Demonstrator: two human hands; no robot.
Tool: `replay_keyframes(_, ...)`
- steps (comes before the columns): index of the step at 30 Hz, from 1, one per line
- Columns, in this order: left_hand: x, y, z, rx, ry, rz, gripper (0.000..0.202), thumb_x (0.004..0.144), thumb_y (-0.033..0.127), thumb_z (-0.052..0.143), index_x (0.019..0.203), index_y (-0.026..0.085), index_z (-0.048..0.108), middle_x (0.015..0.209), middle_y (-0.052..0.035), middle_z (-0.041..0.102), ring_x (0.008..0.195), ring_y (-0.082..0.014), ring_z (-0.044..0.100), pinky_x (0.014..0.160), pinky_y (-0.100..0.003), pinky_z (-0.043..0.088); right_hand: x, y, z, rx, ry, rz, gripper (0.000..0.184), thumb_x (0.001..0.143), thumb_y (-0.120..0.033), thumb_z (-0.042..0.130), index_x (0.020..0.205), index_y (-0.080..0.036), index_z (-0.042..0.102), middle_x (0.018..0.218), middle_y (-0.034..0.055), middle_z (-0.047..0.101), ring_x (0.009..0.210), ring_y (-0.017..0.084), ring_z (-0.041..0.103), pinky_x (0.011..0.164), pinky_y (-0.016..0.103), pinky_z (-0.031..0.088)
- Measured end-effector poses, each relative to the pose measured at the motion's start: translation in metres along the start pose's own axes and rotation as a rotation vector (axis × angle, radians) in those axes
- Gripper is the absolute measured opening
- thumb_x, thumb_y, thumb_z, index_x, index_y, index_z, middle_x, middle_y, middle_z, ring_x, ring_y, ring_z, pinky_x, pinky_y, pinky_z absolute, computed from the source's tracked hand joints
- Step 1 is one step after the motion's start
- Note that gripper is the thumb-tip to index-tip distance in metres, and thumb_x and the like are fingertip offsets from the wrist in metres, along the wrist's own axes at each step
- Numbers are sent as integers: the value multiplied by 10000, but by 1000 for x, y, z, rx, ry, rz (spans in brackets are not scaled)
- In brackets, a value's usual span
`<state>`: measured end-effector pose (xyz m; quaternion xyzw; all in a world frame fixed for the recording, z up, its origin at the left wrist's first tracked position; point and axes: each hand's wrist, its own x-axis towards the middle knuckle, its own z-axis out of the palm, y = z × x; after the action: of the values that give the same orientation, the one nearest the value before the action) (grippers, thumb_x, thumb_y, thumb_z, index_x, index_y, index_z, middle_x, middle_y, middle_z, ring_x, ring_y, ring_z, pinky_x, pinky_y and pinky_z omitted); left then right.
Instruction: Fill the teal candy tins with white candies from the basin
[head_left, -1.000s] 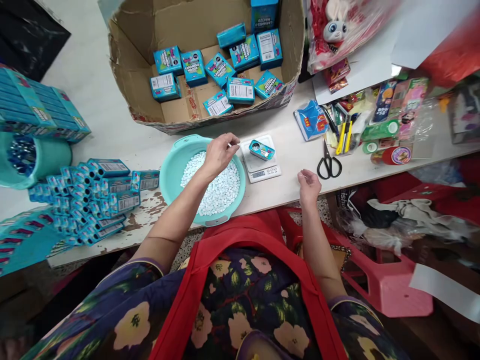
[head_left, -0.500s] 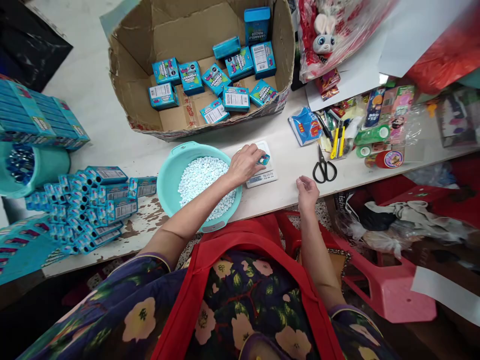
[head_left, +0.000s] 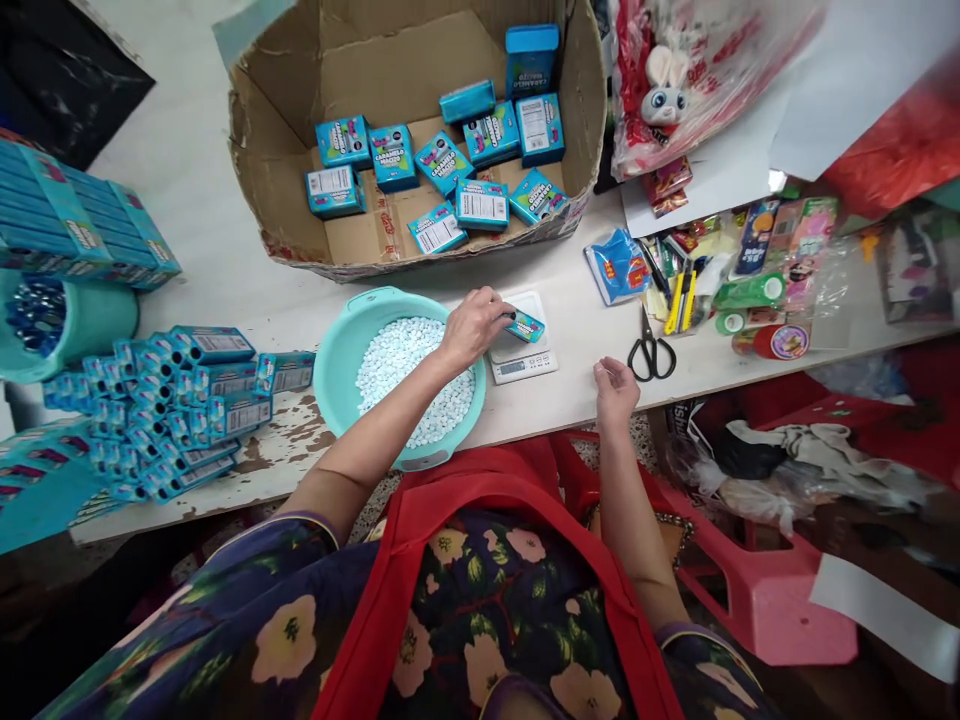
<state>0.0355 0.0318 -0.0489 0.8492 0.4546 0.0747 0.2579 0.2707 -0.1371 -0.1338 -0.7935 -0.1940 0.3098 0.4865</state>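
My left hand [head_left: 474, 325] reaches over the small white scale [head_left: 520, 350], with its fingers closed on a little teal tin [head_left: 526, 325] that sits on the scale's platform. Just left of it stands a teal basin [head_left: 339, 355] full of small white candies [head_left: 412, 375]. My right hand [head_left: 615, 385] rests at the table's front edge, right of the scale, its fingers curled loosely; whether anything is inside them is hidden.
A torn cardboard box [head_left: 285, 200] with several teal cartons stands behind the basin. Piles of teal cartons [head_left: 180, 400] and a teal bucket [head_left: 82, 325] lie left. Black scissors [head_left: 651, 350], tape rolls and stationery lie right. A pink stool [head_left: 757, 590] is below the table.
My left hand moved from over the basin to the scale and closed on the teal tin. The right hand stayed in place.
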Motion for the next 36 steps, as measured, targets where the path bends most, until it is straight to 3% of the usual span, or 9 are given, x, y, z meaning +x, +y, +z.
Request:
replay_keyframes(3,-2,0,4,105,-49,19,240,912,359,565,1076,225,679,1145,-103,581,1032,-251,518,805,-348,426,6,-37,11,-59,5,-158,418,753,-461,681,1050,-169,634,1065,102,686,929,212,660,912,427,535)
replay_keyframes(7,-4,5,16,111,-45,-116,221,943,344,496,999,233,678,1153,-105,588,1043,-258,531,767,-346,437,32,-126,50,-198,-99,-548,398,848,-482,616,1166,-244,619,1177,76,633,1099,236,619,1009,427,499)
replay_keyframes(12,-40,-8,-1,-105,310,-239,182,955,322,479,925,232,634,1243,-70,577,997,-179,584,849,-320,491,118,-214,152,-422,-451,-862,487,845,-532,626,1224,-228,590,1272,84,579,1295,306,489,1118,520,363)
replay_keyframes(17,-123,-48,-56,47,913,-608,211,927,395,532,823,212,528,1119,-117,549,1097,-220,539,974,-418,457,199,-208,269,-629,-801,-824,729,598,-592,812,1115,-109,635,1263,140,578,1284,361,479,1145,540,298)
replay_keyframes(21,-168,-115,-71,127,967,-989,264,912,445,532,817,200,517,1168,-133,477,1155,-246,491,926,-429,442,202,-184,312,-674,-923,-719,790,399,-561,906,1013,-142,639,1240,132,598,1239,360,504,1140,555,311)
replay_keyframes(25,-175,-190,-57,51,739,-1147,345,917,498,522,834,167,568,1100,-59,485,1098,-207,492,923,-394,388,178,-189,313,-884,-855,-682,889,328,-364,953,1101,-93,608,1237,178,583,1270,425,458,1130,614,274)
replay_keyframes(28,-172,-216,-50,-4,676,-1181,437,899,590,510,862,162,590,1091,-45,494,1051,-218,506,882,-402,396,157,-219,287,-827,-813,-756,929,437,-323,917,1251,-91,531,1306,176,534,1307,402,435,1131,568,316)
replay_keyframes(32,-173,-196,-47,107,775,-1121,438,915,547,510,1114,163,579,1302,-86,474,1213,-288,430,986,-465,369,104,-253,213,-417,-850,-793,877,618,-460,822,1363,-205,435,1331,100,546,1262,316,514,1065,505,425)
replay_keyframes(36,-163,-148,-21,113,767,-733,342,979,437,412,1130,183,584,1232,-108,572,1205,-231,497,1070,-435,371,32,-224,125,-74,-927,-535,915,495,-633,842,1264,-242,535,1168,84,645,1119,323,621,990,509,498)
